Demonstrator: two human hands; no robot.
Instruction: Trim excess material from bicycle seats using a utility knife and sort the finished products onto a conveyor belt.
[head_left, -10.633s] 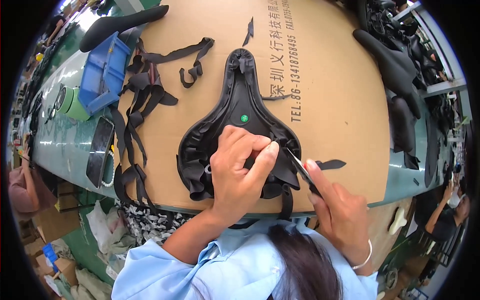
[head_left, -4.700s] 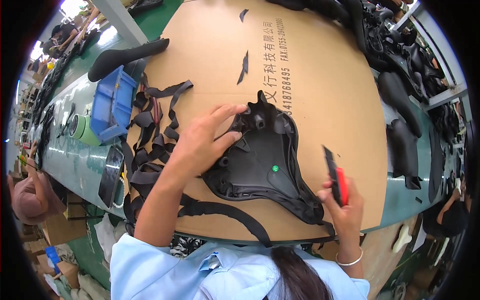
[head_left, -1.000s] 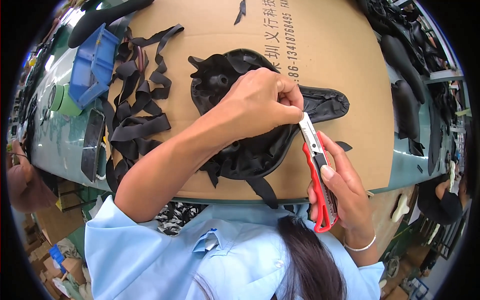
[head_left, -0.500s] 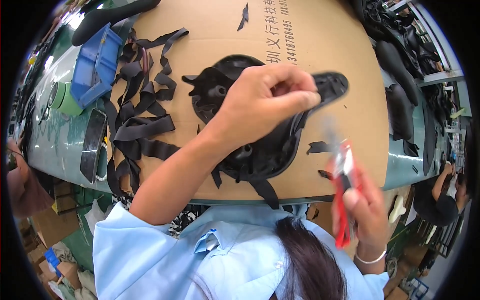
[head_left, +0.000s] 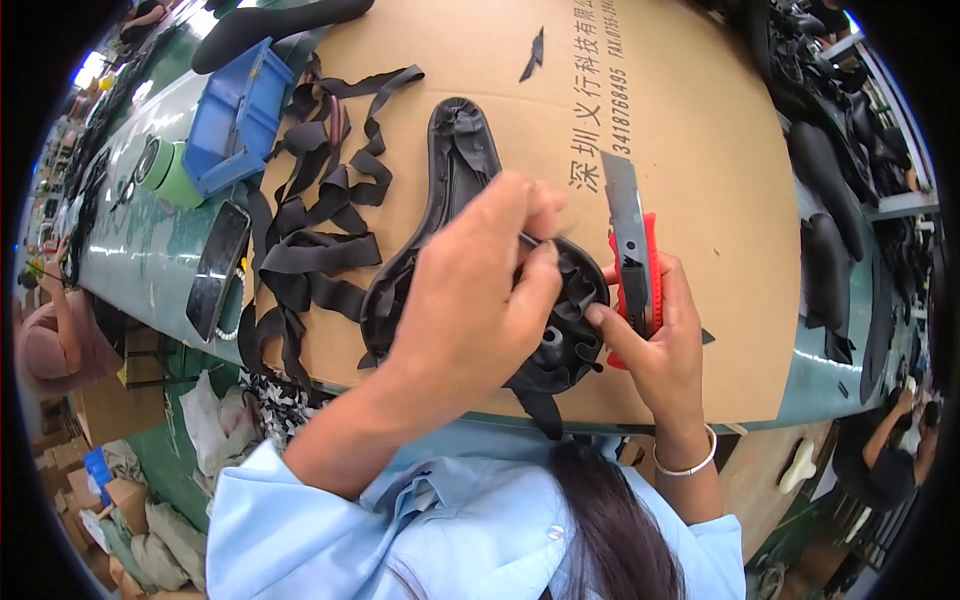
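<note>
A black bicycle saddle [head_left: 463,150] lies underside up before me, its narrow nose pointing away and its wide end near my body. Gathered black cover material folds in around its rim. Above the wide end is my left hand [head_left: 465,300], slightly blurred, its thumb and fingers curled into a pinch by the rim; what they grip is hidden. My right hand [head_left: 660,360] is wrapped round a red utility knife [head_left: 648,275] at the saddle's right side. The knife's broad blade is out and points away from me. My right thumb tip reaches the saddle's edge.
Under the saddle is a cardboard sheet [head_left: 720,200] on a green table. Tangled black strips [head_left: 320,255], a phone [head_left: 217,270], a blue bin [head_left: 235,120] and a green round container [head_left: 172,178] are at left. More black saddles [head_left: 825,190] line the right. Other people work nearby.
The saddle has turned: its nose pointed right and now points away. My left hand has left the nose for the wide end. My right hand has brought the knife up beside the saddle.
</note>
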